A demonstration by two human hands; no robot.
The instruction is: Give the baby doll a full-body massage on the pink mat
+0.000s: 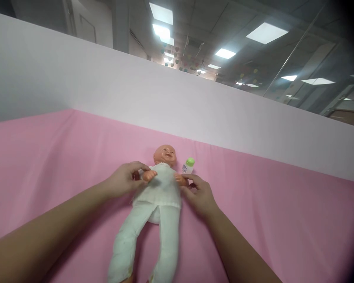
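beside the doll (164,188) sits a green-capped bottle (188,168), its contents hidden.

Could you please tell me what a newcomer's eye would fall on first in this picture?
Probably the doll in white clothes, lying on its back on the pink cloth near the middle of the view. Next come the person's left hand and right hand, one on each side, fingers at the doll's small hands. The bright green cap of a small bottle also stands out, beside the doll's head.
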